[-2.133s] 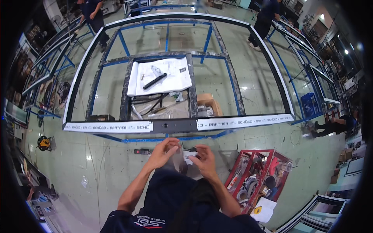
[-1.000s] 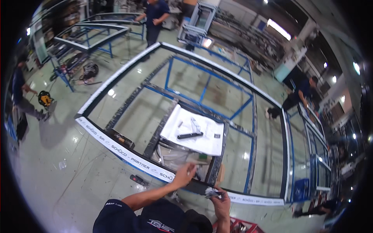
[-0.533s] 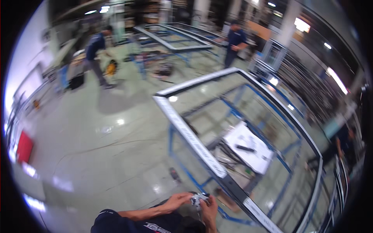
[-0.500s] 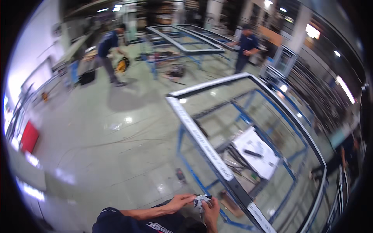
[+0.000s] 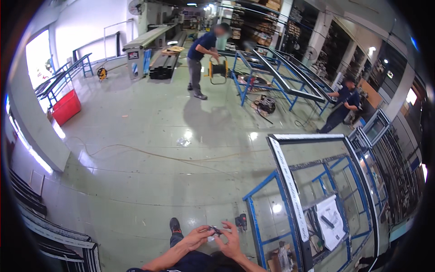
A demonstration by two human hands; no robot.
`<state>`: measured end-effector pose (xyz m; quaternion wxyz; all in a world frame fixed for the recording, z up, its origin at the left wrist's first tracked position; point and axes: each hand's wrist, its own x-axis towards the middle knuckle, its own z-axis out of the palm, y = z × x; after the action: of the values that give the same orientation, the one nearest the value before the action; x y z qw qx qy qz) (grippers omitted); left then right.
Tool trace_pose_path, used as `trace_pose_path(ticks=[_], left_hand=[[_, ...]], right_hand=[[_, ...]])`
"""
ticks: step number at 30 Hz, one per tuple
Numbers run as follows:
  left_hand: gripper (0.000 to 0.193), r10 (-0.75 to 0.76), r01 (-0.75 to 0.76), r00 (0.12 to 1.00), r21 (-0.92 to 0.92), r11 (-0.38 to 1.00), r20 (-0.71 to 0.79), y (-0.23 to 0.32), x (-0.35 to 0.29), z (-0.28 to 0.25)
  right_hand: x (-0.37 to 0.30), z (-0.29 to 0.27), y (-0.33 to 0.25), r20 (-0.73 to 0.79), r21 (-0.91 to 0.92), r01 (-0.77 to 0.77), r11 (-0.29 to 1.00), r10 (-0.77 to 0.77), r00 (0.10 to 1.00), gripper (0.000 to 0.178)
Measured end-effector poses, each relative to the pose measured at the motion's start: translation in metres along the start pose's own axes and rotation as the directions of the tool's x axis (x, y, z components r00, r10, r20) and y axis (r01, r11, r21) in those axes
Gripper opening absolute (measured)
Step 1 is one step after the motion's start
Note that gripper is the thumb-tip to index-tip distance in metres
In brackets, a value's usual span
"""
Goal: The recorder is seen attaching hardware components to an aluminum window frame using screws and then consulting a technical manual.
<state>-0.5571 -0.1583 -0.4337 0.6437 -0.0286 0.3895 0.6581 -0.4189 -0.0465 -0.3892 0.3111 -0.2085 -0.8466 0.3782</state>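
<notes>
Low in the head view, my left hand (image 5: 197, 238) and my right hand (image 5: 230, 242) meet in front of my body. Between their fingertips is a small dark piece (image 5: 217, 231), with a bit of clear or whitish wrapping at it. Both hands are closed in a pinch on it; its exact kind is too small to make out. Just beyond my right hand, a dark and red cordless drill (image 5: 242, 221) rests on the floor. To the right, a large window frame (image 5: 294, 199) with white protective tape lies across a blue metal stand (image 5: 259, 226).
Inside the stand are white paper sheets (image 5: 330, 222) with a dark tool on them. A thin hose (image 5: 136, 148) crosses the floor. One co-worker (image 5: 199, 54) carries a yellow cable reel (image 5: 218, 69); another (image 5: 342, 106) stands by frames at the back. A red bin (image 5: 66, 107) stands left.
My view has swung left, so the frame and stand appear farther right. The co-worker with the reel stands more upright. My hands remain together on the small piece, whose whitish wrapping shows less.
</notes>
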Motion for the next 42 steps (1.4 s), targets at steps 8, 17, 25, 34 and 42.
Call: trace_pose_path(ticks=[8, 17, 25, 34, 42], left_hand=[[0.018, 0.366, -0.396, 0.89, -0.065, 0.916, -0.272, 0.136, -0.044, -0.19], [0.034, 0.516, -0.419, 0.856, 0.534, 0.735, -0.038, 0.302, -0.115, -0.259], [0.033, 0.652, -0.716, 0.577, 0.079, 0.694, -0.492, 0.405, -0.055, -0.352], [0.024, 0.498, -0.853, 0.324, -0.02, 0.522, -0.804, 0.628, 0.01, -0.413], [0.035, 0.377, -0.741, 0.426, -0.078, 0.667, -0.823, 0.784, 0.047, -0.465]], right_hand=[[0.134, 0.22, -0.043, 0.399, 0.397, 0.101, 0.912, -0.271, 0.876, 0.044], [0.285, 0.356, -0.113, 0.698, 0.407, -0.117, 0.906, -0.226, 0.679, 0.029], [0.42, 0.526, -0.135, 0.745, 0.575, -0.238, 0.783, -0.381, 0.547, 0.02], [0.647, 0.688, -0.152, 0.894, 0.442, -0.535, 0.72, -0.399, 0.203, 0.033], [0.747, 0.815, -0.152, 0.926, 0.369, -0.523, 0.768, -0.259, 0.274, 0.037]])
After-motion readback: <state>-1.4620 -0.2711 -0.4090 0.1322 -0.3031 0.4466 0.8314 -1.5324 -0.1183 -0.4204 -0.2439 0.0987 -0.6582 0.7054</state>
